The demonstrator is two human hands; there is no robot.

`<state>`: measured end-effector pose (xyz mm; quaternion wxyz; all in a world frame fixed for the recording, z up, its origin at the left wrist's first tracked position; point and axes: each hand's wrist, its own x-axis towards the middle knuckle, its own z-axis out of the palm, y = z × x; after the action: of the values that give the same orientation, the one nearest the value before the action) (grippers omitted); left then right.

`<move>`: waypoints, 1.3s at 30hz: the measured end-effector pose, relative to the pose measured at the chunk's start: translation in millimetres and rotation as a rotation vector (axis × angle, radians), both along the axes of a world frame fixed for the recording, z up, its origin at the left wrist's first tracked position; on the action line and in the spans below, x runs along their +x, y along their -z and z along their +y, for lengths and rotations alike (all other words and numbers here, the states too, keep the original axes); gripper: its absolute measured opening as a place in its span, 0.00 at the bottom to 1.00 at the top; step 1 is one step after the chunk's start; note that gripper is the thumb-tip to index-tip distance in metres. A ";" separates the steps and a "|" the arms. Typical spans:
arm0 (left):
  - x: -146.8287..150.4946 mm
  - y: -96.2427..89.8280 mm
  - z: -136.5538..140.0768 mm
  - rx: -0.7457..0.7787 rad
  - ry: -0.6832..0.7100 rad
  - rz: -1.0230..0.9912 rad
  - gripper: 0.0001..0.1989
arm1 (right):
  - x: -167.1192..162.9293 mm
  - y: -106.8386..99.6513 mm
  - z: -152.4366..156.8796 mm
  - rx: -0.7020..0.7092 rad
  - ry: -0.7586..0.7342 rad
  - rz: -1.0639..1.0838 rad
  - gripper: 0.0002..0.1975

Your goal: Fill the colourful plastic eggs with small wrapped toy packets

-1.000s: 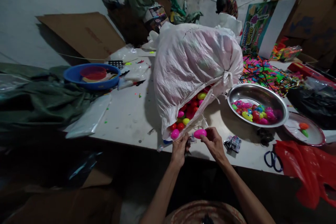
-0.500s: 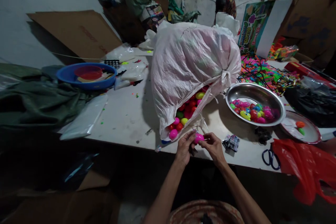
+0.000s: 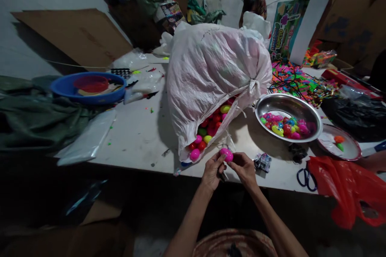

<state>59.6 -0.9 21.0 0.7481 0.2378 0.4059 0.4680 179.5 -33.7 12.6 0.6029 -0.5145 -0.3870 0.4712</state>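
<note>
A bright pink plastic egg (image 3: 226, 154) is held between both hands near the table's front edge. My left hand (image 3: 212, 172) pinches its left side, with something small and dark below the fingers that I cannot make out. On the egg's right side the fingers of my right hand (image 3: 243, 168) are closed. Just beyond stands a big white woven sack (image 3: 208, 64), its torn opening showing several coloured plastic eggs (image 3: 202, 145). To the right, a steel bowl (image 3: 289, 102) holds more eggs, some with coloured contents. Small printed packets (image 3: 263, 162) lie beside my right hand.
Scissors (image 3: 306, 179) and a red plastic bag (image 3: 343, 186) lie at the front right edge, near a plate (image 3: 356, 150). A blue basin (image 3: 90, 97) is at the left. Another person (image 3: 255, 8) is behind the sack; someone's hand (image 3: 372, 163) shows at far right.
The whole view has shifted slightly, so things appear a little further left. Both hands stay on the pink egg, which seems turned a little; the right fingers have shifted slightly.
</note>
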 end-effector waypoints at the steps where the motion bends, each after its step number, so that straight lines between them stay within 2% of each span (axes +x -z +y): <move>1: 0.6 0.5 0.2 -0.015 0.003 -0.022 0.17 | 0.0 0.7 -0.1 0.014 0.004 -0.031 0.14; 6: 4.0 3.3 3.6 -0.099 0.076 -0.154 0.16 | 4.1 -1.1 -1.7 -0.023 0.019 -0.006 0.17; 11: 7.4 -2.3 5.0 -0.086 0.088 -0.193 0.17 | 13.2 -11.3 -1.7 0.010 -0.049 0.073 0.21; 17: 13.0 -5.8 1.5 -0.063 0.136 -0.138 0.18 | 16.1 -8.6 -0.6 0.068 -0.007 -0.073 0.15; 21: 21.4 -5.0 -2.8 -0.065 0.072 -0.108 0.20 | 14.8 -7.1 -0.8 0.129 0.084 -0.218 0.12; 23: 24.2 -6.2 -3.2 -0.068 0.078 -0.082 0.20 | 16.0 -8.4 -0.7 0.147 0.110 -0.275 0.15; 27: 23.9 -7.7 -1.0 -0.090 0.218 -0.037 0.18 | 18.2 -8.3 -0.6 0.170 0.080 -0.397 0.25; 31: 25.7 -3.9 4.5 -0.142 0.252 -0.091 0.13 | 22.7 -4.7 7.8 0.128 0.030 -0.469 0.24; 33: 27.8 -2.9 7.6 -0.213 0.230 -0.143 0.10 | 39.3 -10.2 15.3 0.091 0.058 -0.531 0.23; 35: 27.2 -2.5 10.3 -0.304 0.171 -0.179 0.06 | 71.6 -25.1 22.7 0.071 0.178 -0.675 0.23; 37: 21.1 -1.1 12.2 -0.373 0.068 -0.193 0.07 | 114.3 -46.9 31.1 0.029 0.339 -0.909 0.26; 39: 9.0 2.3 12.3 -0.383 -0.040 -0.185 0.11 | 152.4 -67.9 42.3 -0.114 0.454 -1.151 0.26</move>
<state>68.7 11.4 18.7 0.8045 0.0393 0.4215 0.4167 332.0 8.6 80.5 0.3543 -0.7868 -0.5053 -0.0020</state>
